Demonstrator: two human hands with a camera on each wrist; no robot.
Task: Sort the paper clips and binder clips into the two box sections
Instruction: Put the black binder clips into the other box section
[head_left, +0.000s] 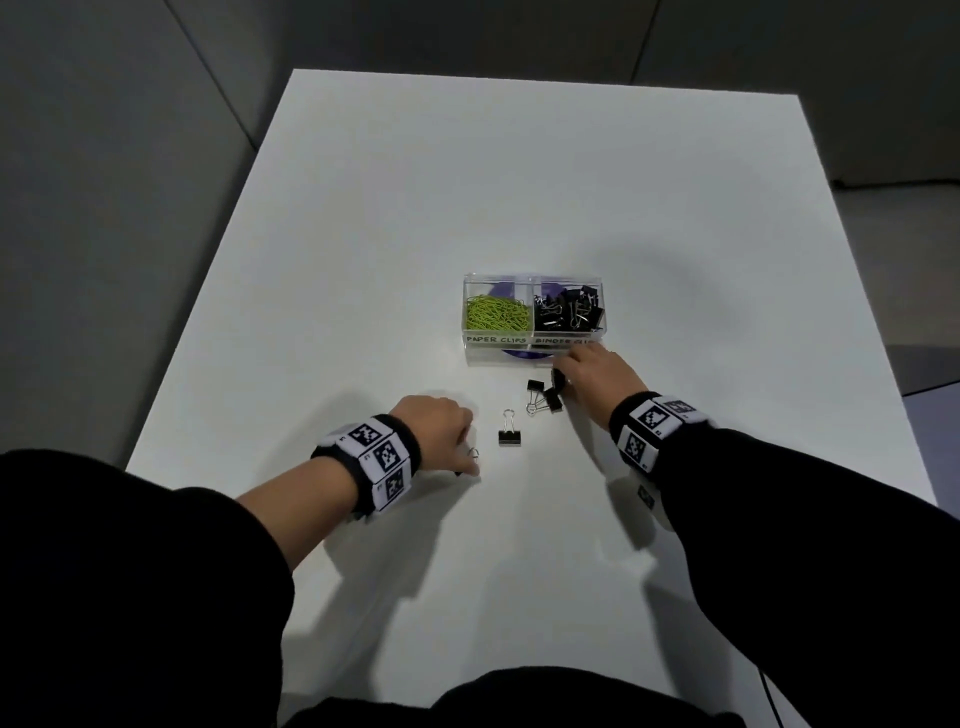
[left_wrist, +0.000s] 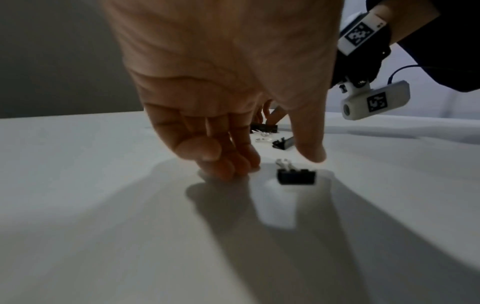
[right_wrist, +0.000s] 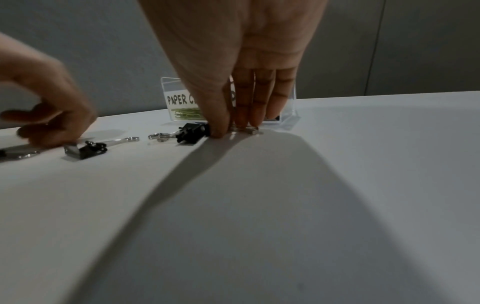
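Note:
A clear two-section box (head_left: 535, 347) stands mid-table, with green paper clips (head_left: 496, 313) in its left section and black binder clips (head_left: 570, 309) in its right. Loose black binder clips lie in front: one alone (head_left: 510, 430), two together (head_left: 543, 398). My right hand (head_left: 566, 371) reaches down by the box front; its thumb and fingertips (right_wrist: 221, 128) pinch a binder clip (right_wrist: 200, 129) against the table. My left hand (left_wrist: 280, 164) hovers with its fingers (left_wrist: 228, 166) touching the table and its thumb raised; another binder clip (left_wrist: 296, 176) lies loose between them.
The white table (head_left: 519, 182) stretches wide behind the box and bare toward me. Its left edge (head_left: 208, 291) drops to a grey floor. The right wrist camera (left_wrist: 374, 102) hangs close to my left thumb.

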